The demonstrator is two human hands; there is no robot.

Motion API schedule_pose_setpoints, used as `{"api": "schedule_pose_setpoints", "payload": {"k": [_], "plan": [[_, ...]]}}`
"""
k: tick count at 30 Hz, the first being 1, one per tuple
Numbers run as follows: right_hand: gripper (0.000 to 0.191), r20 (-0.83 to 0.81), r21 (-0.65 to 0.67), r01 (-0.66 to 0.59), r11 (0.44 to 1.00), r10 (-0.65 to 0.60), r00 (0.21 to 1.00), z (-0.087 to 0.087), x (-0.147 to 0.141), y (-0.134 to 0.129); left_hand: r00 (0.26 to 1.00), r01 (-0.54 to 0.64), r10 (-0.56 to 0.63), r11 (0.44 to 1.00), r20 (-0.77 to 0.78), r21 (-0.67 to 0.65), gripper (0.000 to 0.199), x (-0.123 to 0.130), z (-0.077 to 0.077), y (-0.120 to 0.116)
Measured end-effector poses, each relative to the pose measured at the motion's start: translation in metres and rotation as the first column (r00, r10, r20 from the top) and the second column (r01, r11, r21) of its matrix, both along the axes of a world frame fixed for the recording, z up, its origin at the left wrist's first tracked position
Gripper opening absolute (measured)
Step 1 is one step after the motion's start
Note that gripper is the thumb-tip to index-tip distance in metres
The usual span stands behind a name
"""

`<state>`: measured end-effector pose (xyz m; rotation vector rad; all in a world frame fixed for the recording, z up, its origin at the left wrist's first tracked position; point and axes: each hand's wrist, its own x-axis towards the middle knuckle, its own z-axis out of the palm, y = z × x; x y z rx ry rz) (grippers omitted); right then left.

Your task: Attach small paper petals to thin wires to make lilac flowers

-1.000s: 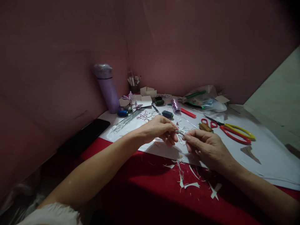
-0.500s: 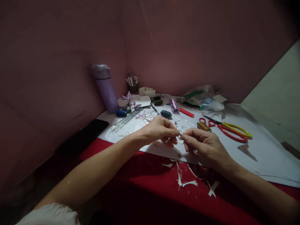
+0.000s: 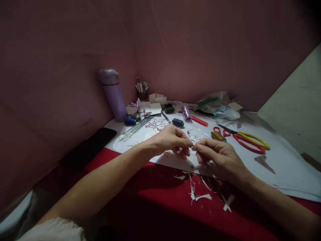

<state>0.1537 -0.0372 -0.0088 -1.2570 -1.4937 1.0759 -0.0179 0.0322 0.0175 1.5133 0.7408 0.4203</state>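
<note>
My left hand (image 3: 177,142) and my right hand (image 3: 217,152) meet fingertip to fingertip above the front of the white sheet (image 3: 281,167). Each is closed in a pinch. Between them sits something tiny, mostly covered by the fingers and too small to name. Just past my right hand lies an amber thread spool (image 3: 218,135). Beyond my left hand are a dark teal spool (image 3: 178,122) and thin paper scraps. A purple thread cone (image 3: 186,113) stands farther back, near a red strip-like tool (image 3: 200,121).
Red-and-yellow-handled scissors (image 3: 250,142) lie at right, with green-handled pliers (image 3: 207,112) behind. To the left are a bundle of wires (image 3: 134,129), a blue spool (image 3: 130,121), a purple bottle (image 3: 114,97) and a black phone-like slab (image 3: 87,147). Paper offcuts (image 3: 204,196) litter the red cloth (image 3: 155,201).
Both hands stay in nearly the same place, still pinched together. The fingertips have shifted very slightly, and the tiny piece between them looks paler. The view has moved a touch.
</note>
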Motion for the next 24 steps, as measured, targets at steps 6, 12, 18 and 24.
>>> {"api": "schedule_pose_setpoints", "payload": {"k": [6, 12, 18, 24], "plan": [[0.025, -0.088, -0.024, 0.000, 1.000, -0.002, 0.996, -0.0051, 0.0010, 0.0035, 0.999, -0.048, 0.049, 0.998, 0.007, -0.039, 0.017, -0.0001, -0.0007, 0.0010], [0.026, 0.004, 0.001, 0.043, 0.999, -0.043, 0.999, -0.0057, -0.0008, 0.0043, 0.998, -0.050, 0.050, 0.999, -0.023, -0.007, 0.016, 0.0002, -0.0030, 0.0004], [0.024, 0.004, 0.012, 0.033, 0.999, -0.033, 0.999, -0.0078, 0.0009, 0.0053, 1.000, -0.004, 0.005, 1.000, 0.016, -0.023, 0.021, 0.0008, -0.0060, 0.0021], [0.023, -0.020, 0.037, 0.040, 0.999, -0.039, 0.999, -0.0054, 0.0026, 0.0023, 0.999, 0.032, -0.031, 0.999, 0.037, -0.025, 0.022, 0.0022, -0.0073, 0.0011]]}}
